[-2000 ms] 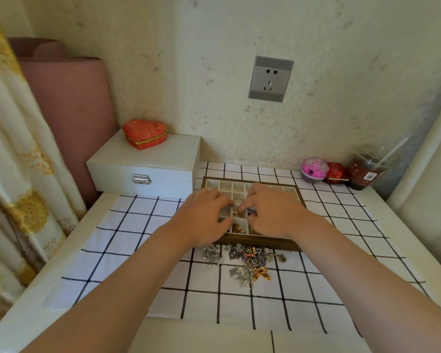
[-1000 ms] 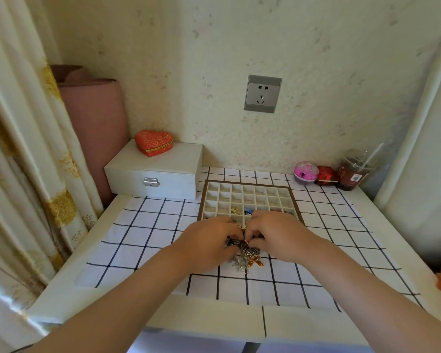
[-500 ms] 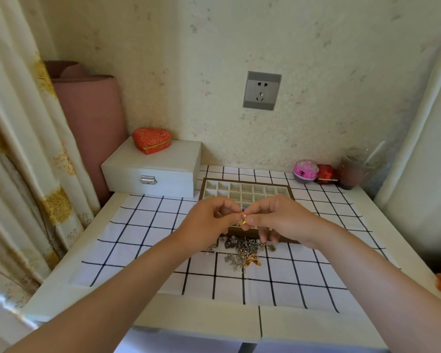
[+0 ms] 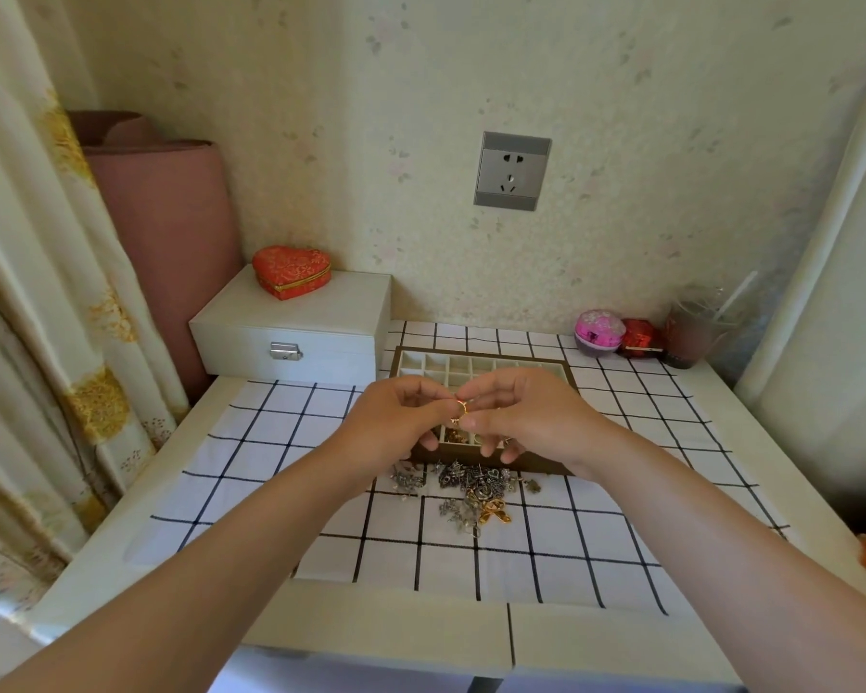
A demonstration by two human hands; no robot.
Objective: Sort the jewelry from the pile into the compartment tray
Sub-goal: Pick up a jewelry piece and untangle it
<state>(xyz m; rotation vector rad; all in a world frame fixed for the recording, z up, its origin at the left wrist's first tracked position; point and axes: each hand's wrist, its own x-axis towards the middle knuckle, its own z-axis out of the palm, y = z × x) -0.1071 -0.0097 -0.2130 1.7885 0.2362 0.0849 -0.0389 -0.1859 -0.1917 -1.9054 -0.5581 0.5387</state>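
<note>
A small gold ring (image 4: 461,406) is pinched between the fingertips of my left hand (image 4: 396,422) and my right hand (image 4: 526,417), raised above the compartment tray (image 4: 476,365). The tray is brown-rimmed with many small white cells; its near half is hidden behind my hands, and a gold piece lies in one near cell. The jewelry pile (image 4: 471,490), mostly silver charms with a gold bow (image 4: 493,510), lies on the checked cloth just in front of the tray.
A white jewelry box (image 4: 296,332) with a red heart box (image 4: 291,270) on top stands at the back left. A pink ball (image 4: 598,330), a red box (image 4: 641,337) and a plastic cup (image 4: 686,337) line the back right. Curtain at left.
Both hands went from the tray down to the pile, then lifted up together with a gold ring pinched between them. The ring is now held slightly higher and closer.
</note>
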